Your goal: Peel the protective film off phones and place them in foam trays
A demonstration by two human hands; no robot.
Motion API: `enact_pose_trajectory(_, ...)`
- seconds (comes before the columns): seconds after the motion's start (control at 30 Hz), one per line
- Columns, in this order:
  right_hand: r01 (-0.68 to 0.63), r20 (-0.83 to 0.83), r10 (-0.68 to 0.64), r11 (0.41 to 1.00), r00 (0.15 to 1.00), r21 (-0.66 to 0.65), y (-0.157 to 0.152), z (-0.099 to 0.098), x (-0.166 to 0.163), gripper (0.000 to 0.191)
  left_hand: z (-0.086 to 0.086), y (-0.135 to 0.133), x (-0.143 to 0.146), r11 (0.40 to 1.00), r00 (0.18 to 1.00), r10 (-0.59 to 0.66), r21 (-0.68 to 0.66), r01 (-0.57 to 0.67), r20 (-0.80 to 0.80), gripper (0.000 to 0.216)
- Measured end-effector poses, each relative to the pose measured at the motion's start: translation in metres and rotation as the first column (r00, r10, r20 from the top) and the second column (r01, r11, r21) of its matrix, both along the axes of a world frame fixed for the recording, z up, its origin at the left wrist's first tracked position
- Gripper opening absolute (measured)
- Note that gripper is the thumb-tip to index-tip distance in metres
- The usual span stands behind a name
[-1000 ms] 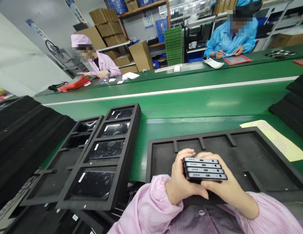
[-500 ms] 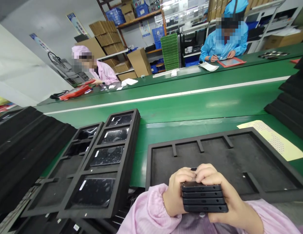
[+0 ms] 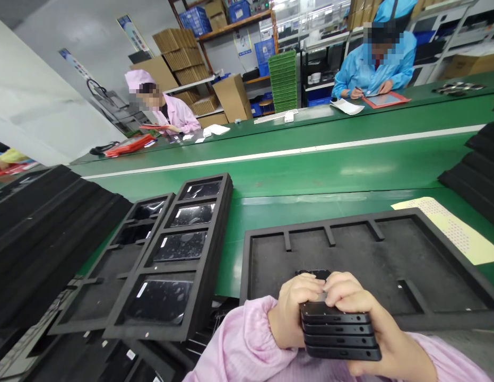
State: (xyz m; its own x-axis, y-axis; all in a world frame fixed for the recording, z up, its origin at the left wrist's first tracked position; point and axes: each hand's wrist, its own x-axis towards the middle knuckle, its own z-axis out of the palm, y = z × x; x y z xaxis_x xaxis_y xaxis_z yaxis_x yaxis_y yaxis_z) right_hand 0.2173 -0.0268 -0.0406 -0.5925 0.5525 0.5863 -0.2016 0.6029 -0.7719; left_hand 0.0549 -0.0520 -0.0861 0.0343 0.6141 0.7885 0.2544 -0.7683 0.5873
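Note:
A stack of several black phones [image 3: 340,339] is held low in front of me, port edges facing me. My left hand [image 3: 292,310] grips the stack's left side, fingers bent over the top phone. My right hand [image 3: 366,313] wraps round the right side, its fingers on top and the thumb low by the bottom phone. Fingertips of both hands nearly meet on the top one, hiding much of it. Behind and partly under the hands lies a black foam tray [image 3: 393,265] with dividers and no phones seen in its visible recesses.
On the left, a stacked foam tray [image 3: 209,268] holds screen-up devices in film, beside another partly filled foam tray [image 3: 111,286]. Black foam stacks [image 3: 43,249] rise at far left and right. A yellow sticker sheet [image 3: 449,228] lies right. Two people sit across the green bench [image 3: 270,178].
The stack and both hands sit slightly lower and further right in view, still gripped. The whole view has shifted a little. The pink-clad person across has lowered a red-edged piece.

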Motion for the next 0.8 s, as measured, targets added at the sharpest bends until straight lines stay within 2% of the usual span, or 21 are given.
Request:
enact_pose_trajectory(0.3, -0.024, -0.005, 0.024, 1.0, 1.0, 0.005, 0.0, -0.001, 0.002, 0.044, -0.002, -0.001, 0.0, 0.999, 1.0, -0.011, 0.039, 0.011, 0.015, 0.033)
enact_pose_trajectory(0.47, -0.038, -0.007, 0.038, 0.998, 0.999, -0.042, -0.001, -0.001, -0.001, 0.042, 0.003, -0.001, 0.002, 0.999, 1.0, 0.004, 0.036, -0.005, 0.031, 0.03)
enact_pose_trajectory(0.57, -0.032, 0.01, 0.033, 0.998, 0.999, -0.063, 0.001, 0.003, -0.001, 0.044, 0.005, 0.0, 0.001, 1.0, 0.998, -0.012, -0.002, 0.012, 0.058, 0.027)
enact_pose_trajectory(0.67, -0.079, 0.09, 0.09, 0.99, 0.992, -0.118, 0.012, 0.01, 0.016, 0.057, 0.0, 0.005, -0.007, 0.994, 0.997, -0.002, -0.105, 0.01, 0.08, 0.021)
enact_pose_trajectory(0.7, -0.01, 0.141, 0.032, 0.988, 0.989, -0.155, 0.019, 0.012, 0.027, 0.06, -0.004, 0.009, -0.011, 0.99, 0.995, 0.002, -0.141, 0.013, 0.103, 0.022)
enact_pose_trajectory(0.73, 0.123, 0.201, -0.084, 0.974, 0.976, -0.19, 0.028, 0.014, 0.042, 0.061, -0.009, 0.013, -0.015, 0.986, 0.984, -0.152, -0.052, 0.157, 0.089, 0.023)
enact_pose_trajectory(0.77, 0.313, 0.265, -0.253, 0.926, 0.93, -0.214, 0.039, 0.014, 0.061, 0.06, -0.014, 0.017, -0.018, 0.97, 0.965, -0.243, 0.0, 0.244, 0.097, 0.02)
enact_pose_trajectory(0.8, 0.523, 0.314, -0.451, 0.827, 0.836, -0.205, 0.051, 0.014, 0.082, 0.056, -0.02, 0.02, -0.021, 0.957, 0.951, -0.287, -0.001, 0.289, 0.116, 0.019)
